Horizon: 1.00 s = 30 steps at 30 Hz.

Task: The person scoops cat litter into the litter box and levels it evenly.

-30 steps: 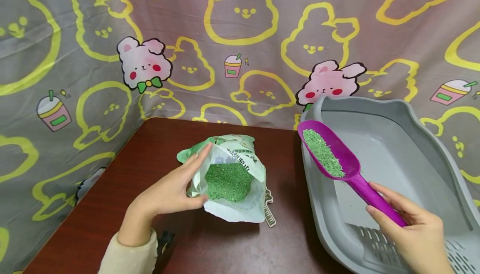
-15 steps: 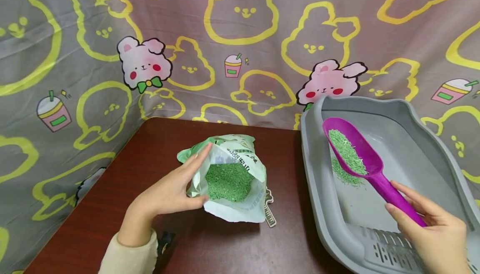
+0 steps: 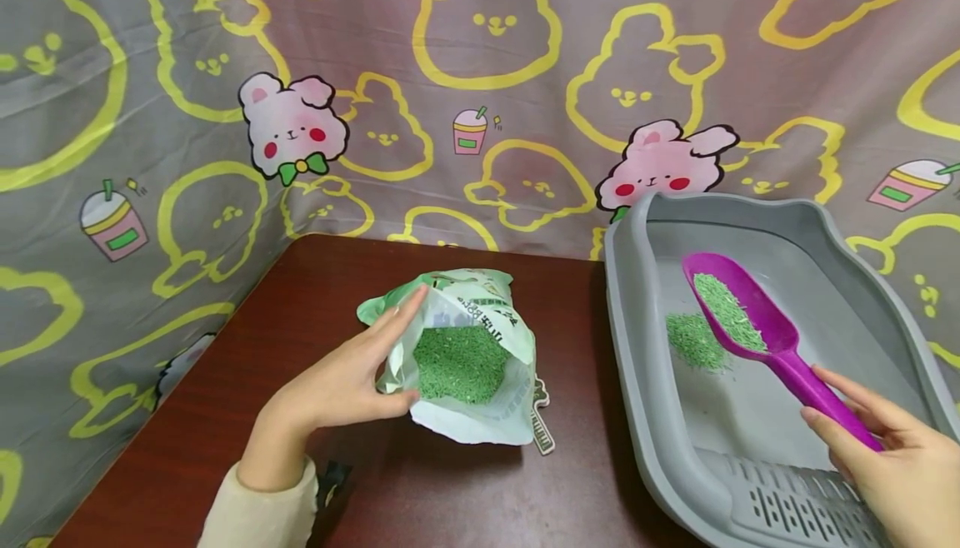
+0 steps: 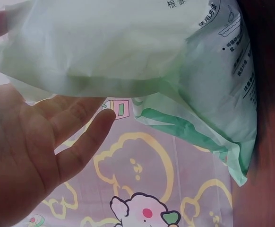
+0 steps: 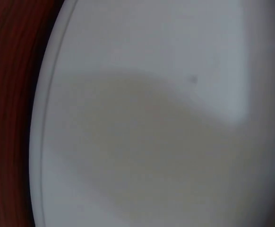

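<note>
My left hand grips the left side of an opened pale green bag of cat litter. In the left wrist view the fingers lie behind the bag, the thumb on its other side. Green litter pellets show inside the mouth. My right hand holds the handle of a purple litter scoop with more pellets in its bowl. The scoop hangs over a grey litter box, where a small heap of green pellets lies on the floor. The right wrist view is blurred, showing only the box wall.
Beside the bag on the brown table lies a flat printed piece, partly hidden. A small black object is near the left sleeve. Slots pierce the box's front ledge. A patterned curtain hangs behind.
My right hand has moved the scoop rightward, farther over the litter box. A heap of pellets now shows on the box floor, and the scoop holds somewhat less. The left hand stays at the bag.
</note>
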### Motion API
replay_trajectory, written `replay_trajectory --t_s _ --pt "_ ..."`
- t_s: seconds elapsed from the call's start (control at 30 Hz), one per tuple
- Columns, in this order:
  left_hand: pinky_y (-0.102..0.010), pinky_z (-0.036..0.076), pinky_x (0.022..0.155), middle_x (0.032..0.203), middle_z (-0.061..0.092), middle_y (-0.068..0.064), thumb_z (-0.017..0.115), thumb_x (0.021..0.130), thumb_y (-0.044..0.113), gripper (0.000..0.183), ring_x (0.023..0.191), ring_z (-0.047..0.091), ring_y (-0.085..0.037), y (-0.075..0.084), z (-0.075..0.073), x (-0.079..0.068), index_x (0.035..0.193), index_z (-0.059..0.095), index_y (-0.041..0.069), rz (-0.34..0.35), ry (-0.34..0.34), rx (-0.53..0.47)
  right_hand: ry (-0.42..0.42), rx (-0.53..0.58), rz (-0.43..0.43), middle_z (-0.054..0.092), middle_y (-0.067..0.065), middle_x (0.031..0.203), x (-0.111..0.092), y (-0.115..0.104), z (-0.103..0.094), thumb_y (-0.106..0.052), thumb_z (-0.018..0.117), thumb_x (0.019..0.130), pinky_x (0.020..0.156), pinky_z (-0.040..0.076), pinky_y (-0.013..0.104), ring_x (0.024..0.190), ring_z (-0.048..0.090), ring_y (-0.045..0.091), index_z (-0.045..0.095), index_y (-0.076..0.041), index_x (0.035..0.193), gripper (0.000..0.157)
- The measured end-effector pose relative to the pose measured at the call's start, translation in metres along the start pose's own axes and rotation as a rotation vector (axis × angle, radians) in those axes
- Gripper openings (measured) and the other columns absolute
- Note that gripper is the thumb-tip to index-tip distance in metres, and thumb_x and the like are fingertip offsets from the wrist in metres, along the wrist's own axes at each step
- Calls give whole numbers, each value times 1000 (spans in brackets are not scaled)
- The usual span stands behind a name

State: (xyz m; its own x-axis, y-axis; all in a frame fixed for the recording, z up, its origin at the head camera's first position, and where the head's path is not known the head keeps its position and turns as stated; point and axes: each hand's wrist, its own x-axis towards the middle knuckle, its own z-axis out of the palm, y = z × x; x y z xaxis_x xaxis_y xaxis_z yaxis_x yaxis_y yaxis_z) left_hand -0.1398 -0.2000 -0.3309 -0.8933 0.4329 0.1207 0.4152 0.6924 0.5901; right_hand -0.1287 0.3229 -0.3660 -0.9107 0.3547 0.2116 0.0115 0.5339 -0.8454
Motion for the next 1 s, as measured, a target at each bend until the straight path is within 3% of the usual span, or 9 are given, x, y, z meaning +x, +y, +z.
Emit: replay_trajectory --t_s 0.13,0.4,0.7,0.9,1.0 --pt "-56 35 112 168 9 9 74 77 23 113 153 17 -35 0 0 0 160 -2 37 -3 -2 -5 -30 -43 12 57 -23 62 8 7 -2 -10 78 84 39 36 23 40 46 9 64 -30 135 56" --pt "-54 35 113 168 10 8 74 77 24 113 153 17 -32 0 0 0 160 -2 36 4 -5 0 -60 -110 -15 50 -14 56 22 20 -5 -14 75 88 38 32 27 40 42 11 62 -42 131 53" --pt "-55 33 115 167 9 11 74 78 26 111 152 17 -36 1 -1 0 161 1 31 -7 -6 11 -127 -153 -14 49 -15 54 35 27 -14 -13 73 88 40 32 26 39 40 11 54 -65 109 59" --pt "-54 33 115 167 9 10 74 78 26 111 153 16 -35 1 -1 0 161 1 31 -4 -4 13 -154 -340 -52 50 -7 53 40 30 -15 -19 72 90 42 34 26 43 42 10 41 -72 105 63" --pt "-55 33 115 167 9 10 74 78 26 111 153 16 -35 1 -1 0 161 1 31 -12 -7 10 -173 -375 -85 50 -3 51 42 31 -16 -18 73 88 42 33 27 42 43 10 39 -72 100 65"
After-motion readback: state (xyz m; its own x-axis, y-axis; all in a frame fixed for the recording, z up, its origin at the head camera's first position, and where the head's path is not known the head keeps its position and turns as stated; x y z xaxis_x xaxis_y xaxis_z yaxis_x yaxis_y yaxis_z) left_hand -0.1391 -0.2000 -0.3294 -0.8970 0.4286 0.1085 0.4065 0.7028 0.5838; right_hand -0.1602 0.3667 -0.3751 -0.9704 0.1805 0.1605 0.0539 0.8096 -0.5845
